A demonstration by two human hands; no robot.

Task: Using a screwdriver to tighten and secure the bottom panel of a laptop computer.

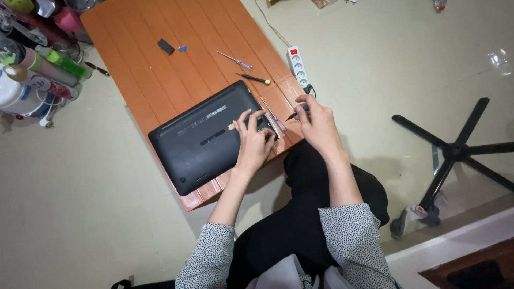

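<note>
Black laptop (201, 139) lies underside-up on the low orange table (155, 75). Left hand (253, 140) rests spread on its right edge; right hand (317, 122), just right, grips a screwdriver (297, 112).

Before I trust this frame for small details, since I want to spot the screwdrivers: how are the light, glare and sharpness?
Head view: soft, even light overall; bright glare on the glossy floor at upper right; shadow beside the person's legs and under the chair base. Wide-lens bending toward the edges. The laptop, left hand and right hand are fairly sharp, but the screwdrivers are thin and small.
</note>
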